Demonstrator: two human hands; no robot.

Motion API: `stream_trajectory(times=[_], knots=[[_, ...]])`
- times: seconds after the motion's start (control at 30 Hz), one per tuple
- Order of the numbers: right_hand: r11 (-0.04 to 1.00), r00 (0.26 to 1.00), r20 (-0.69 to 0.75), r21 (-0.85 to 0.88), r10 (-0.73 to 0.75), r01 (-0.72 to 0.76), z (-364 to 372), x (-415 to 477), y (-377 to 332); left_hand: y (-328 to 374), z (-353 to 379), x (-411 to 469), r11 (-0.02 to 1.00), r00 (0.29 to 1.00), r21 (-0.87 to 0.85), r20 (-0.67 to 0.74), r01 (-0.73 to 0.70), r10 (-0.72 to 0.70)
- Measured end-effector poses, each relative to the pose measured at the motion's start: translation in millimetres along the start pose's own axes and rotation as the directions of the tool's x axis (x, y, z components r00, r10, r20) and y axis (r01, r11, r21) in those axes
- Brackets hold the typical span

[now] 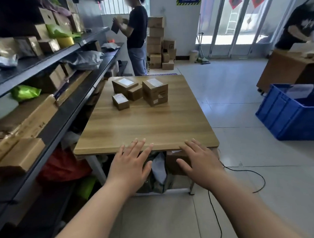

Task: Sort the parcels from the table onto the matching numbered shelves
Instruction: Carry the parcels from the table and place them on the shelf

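Observation:
Several brown cardboard parcels stand grouped on the far half of a wooden table (143, 127): a tall box (155, 92) on the right, a flat labelled box (125, 85) at the back left, a small box (120, 101) in front and another small box (135, 93) between them. My left hand (129, 166) and my right hand (199, 160) are stretched out with fingers spread at the table's near edge, holding nothing. The black shelves (47, 114) run along the left, filled with boxes and bags.
A blue plastic crate (292, 118) sits on the floor at the right. A person (137, 33) stands beyond the table holding a parcel; another person (301, 23) bends over a desk at far right. Stacked cartons (157, 43) line the back wall. A black cable (248, 175) trails across the floor.

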State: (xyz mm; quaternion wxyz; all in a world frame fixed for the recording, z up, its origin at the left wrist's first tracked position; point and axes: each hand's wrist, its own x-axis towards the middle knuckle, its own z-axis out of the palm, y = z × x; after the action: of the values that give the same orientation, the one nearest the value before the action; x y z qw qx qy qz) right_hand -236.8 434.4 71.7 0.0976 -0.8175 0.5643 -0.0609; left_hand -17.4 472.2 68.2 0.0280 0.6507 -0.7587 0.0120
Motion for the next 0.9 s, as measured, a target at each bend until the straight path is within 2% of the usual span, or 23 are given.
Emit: stream_trajectory(times=[0.13,0.33,0.47,0.73,0.9], knots=[[0.998,0.998,0.030,0.019,-0.053,0.052,5.8,72.4,4.6,-21.7,7.0,56.8,1.000,1.000,0.014,0.006,0.020,-0.020],[0.991,0.990,0.061,0.008,-0.131,0.130,-7.6,204.7,18.9,-62.4,5.3,166.3,0.989,0.991,0.072,0.004,0.130,-0.131],[0.984,0.980,0.087,-0.002,-0.179,0.180,-19.9,285.5,31.0,-83.9,7.6,227.7,0.979,0.979,0.007,0.014,0.205,-0.205],[0.971,0.957,0.164,0.025,-0.240,0.239,4.8,386.0,25.1,-125.5,54.3,281.1,0.949,0.941,-0.046,0.154,0.313,-0.302],[0.979,0.957,0.207,0.032,-0.205,0.203,30.2,431.7,7.5,-176.2,70.6,314.1,0.936,0.940,-0.125,0.133,0.329,-0.313]])
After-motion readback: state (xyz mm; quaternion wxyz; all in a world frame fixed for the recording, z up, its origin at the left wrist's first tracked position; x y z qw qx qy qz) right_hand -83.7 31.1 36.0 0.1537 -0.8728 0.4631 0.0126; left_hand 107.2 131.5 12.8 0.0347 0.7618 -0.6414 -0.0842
